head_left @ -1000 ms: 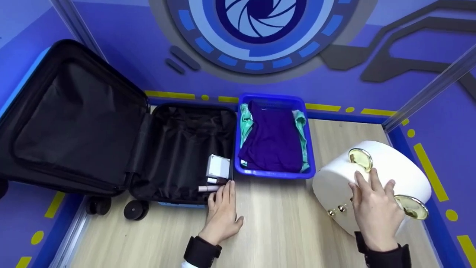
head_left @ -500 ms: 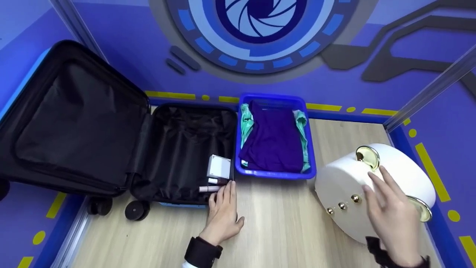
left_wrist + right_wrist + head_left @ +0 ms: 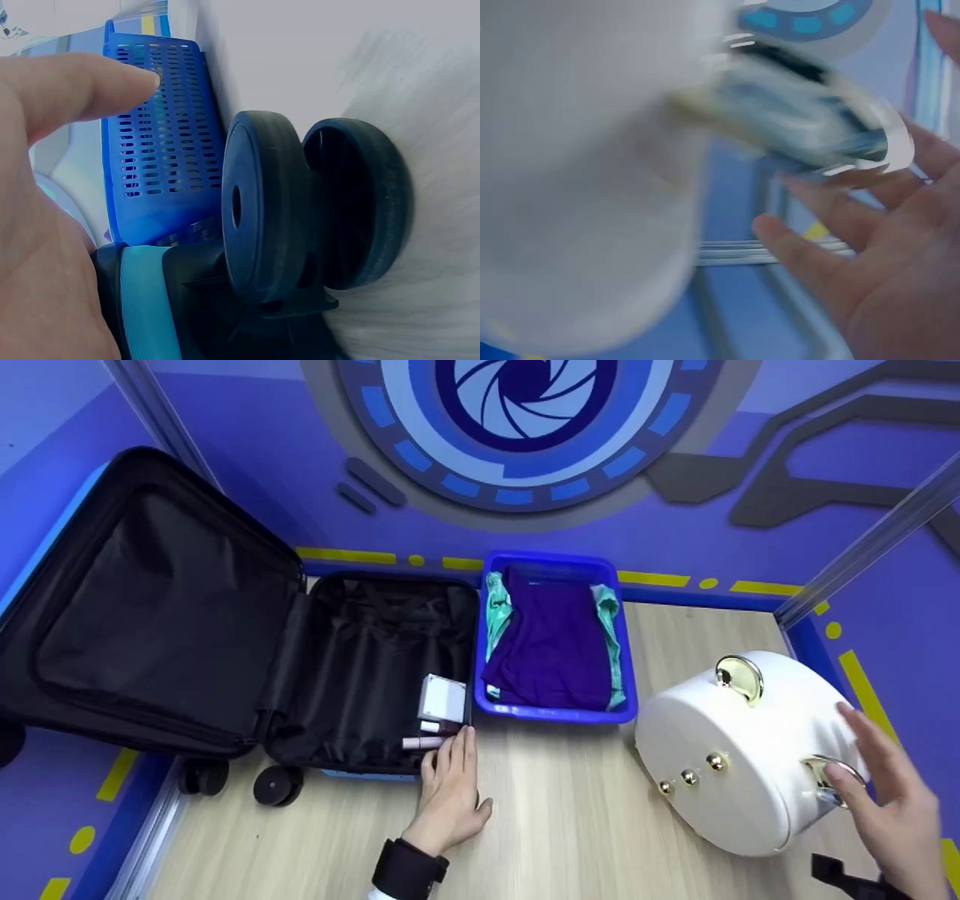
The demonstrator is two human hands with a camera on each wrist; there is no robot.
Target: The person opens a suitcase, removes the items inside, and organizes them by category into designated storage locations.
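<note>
1. Over on the right, the right hand (image 3: 896, 810) is up beside the rounded white case, with thumb and fingers spread apart and nothing gripped.
2. Right in front of that thumb sits the near gold handle (image 3: 813, 766); the wrist view is badly blurred here, so whether skin meets metal, I can't fairly call.
3. The white case (image 3: 675, 727) itself stands at the right of the pale wooden surface (image 3: 555, 810), well apart from the suitcase, with three gold knobs (image 3: 716, 762) in a row on its flat face and the far gold handle (image 3: 742, 679) on its curved side.
4. Across to the left hand (image 3: 448, 795): its fingers lie long and close together over the front right corner of the suitcase, the thumb out to the side, with nothing clamped.
5. Just beyond those fingertips, inside the suitcase (image 3: 352, 660), lies a pale pinkish tube (image 3: 418, 743), then a dark tube with a white cap (image 3: 430, 727), then a small white box (image 3: 442, 699), all close to the right wall.
6. The suitcase lid (image 3: 157, 600) stands raised on the left, black lining showing, and a black double wheel (image 3: 277, 785) pokes out at the front.
7. Further back, just beside the suitcase, there's the blue basket (image 3: 555, 714), with purple cloth (image 3: 551, 645) folded on top and teal cloth (image 3: 609, 619) peeping out on both sides.
8. Behind it all runs the printed blue wall (image 3: 555, 529), with yellow dashes along the bottom.
</note>
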